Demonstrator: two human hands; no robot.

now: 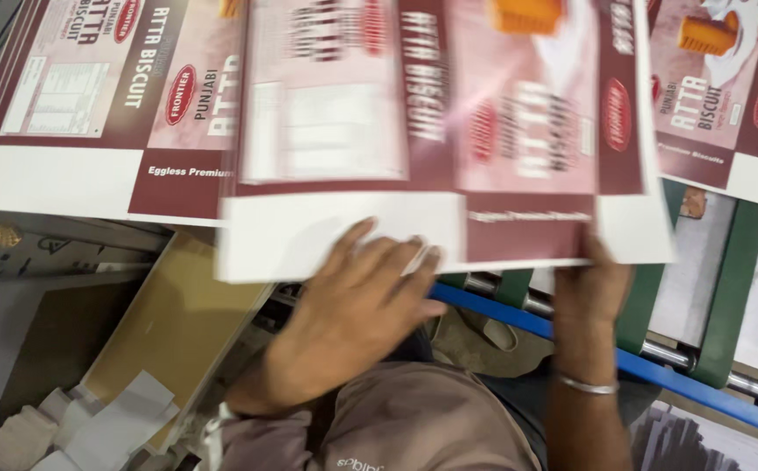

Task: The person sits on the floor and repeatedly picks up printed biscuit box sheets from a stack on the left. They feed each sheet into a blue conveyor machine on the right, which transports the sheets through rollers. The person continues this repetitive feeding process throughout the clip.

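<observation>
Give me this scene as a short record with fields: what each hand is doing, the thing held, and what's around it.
Left hand: palm flat on the sheet's white lower edge, fingers spread
Right hand: grips the same edge from below
Held thing: printed cardboard sheet, maroon, pink and white, blurred
Left of it: a like printed sheet, lying flat
Below: blue bar, metal rollers, green belts
Lower left: brown board
Wrist: metal bangle
</observation>
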